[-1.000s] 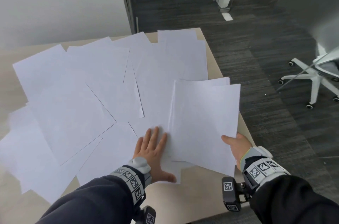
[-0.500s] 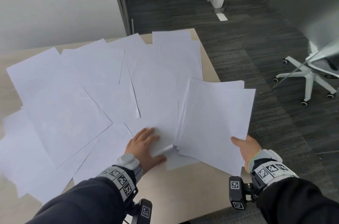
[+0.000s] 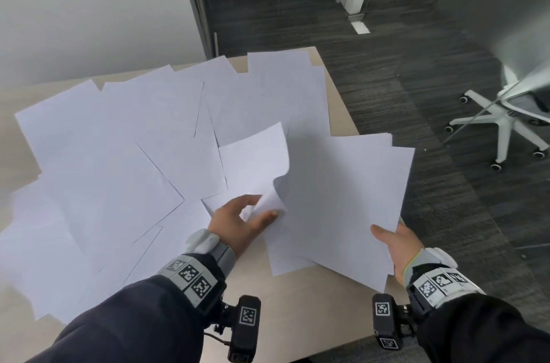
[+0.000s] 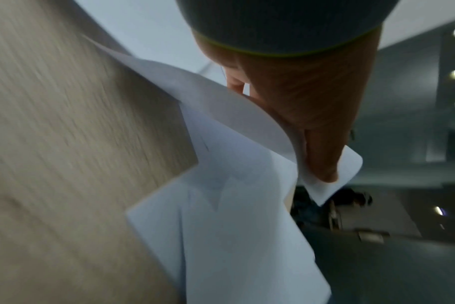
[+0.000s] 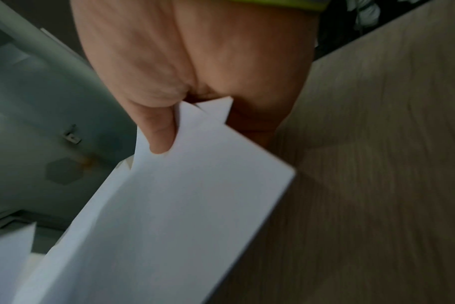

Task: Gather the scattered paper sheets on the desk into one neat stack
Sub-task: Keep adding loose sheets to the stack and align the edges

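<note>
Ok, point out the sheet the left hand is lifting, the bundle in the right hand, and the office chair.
lifted sheet (image 3: 253, 160): head view, flat upper part above the curl.
held bundle (image 3: 342, 199): head view, middle of the top sheet.
office chair (image 3: 503, 121): head view, white star base.

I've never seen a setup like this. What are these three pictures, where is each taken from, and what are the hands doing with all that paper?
No robot here: a person wears three cameras. The wide picture comes from the head, looking down at a wooden desk. The other two come from cameras strapped at each wrist, looking along the fingers.

Loose white sheets lie spread and overlapping across the desk. The right hand holds the gathered stack by its near corner, thumb on top. The left hand pinches one curling sheet, lifting it beside that stack. The blurry wrist views show the same two grips close up.
</note>
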{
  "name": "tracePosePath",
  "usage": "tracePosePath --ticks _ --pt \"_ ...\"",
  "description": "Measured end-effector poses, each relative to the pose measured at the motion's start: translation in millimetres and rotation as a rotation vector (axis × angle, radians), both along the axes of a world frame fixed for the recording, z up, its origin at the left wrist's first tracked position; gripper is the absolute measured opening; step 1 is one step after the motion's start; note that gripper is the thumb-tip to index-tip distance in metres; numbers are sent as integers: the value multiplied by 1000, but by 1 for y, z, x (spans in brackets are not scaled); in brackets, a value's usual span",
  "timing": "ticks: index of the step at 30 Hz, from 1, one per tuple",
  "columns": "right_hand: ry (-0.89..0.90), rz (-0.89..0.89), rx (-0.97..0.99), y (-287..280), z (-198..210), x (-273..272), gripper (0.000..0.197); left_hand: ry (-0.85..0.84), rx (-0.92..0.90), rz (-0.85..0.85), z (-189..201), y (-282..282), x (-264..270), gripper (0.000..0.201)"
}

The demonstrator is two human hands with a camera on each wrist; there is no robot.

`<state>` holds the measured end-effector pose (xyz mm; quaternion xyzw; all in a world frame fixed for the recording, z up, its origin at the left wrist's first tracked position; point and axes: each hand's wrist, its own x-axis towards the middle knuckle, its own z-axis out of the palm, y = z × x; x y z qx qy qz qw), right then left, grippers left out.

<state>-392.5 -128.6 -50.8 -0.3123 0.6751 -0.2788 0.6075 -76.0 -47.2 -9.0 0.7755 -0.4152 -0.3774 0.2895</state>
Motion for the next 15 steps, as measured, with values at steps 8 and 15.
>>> tracePosePath --ticks 8,15 --pt "-79 89 103 22 -6 43 23 -314 141 -756 -29 -1 -60 90" --pt "-63 97 88 26 -5 43 23 -378 86 -987 -47 7 -76 93"
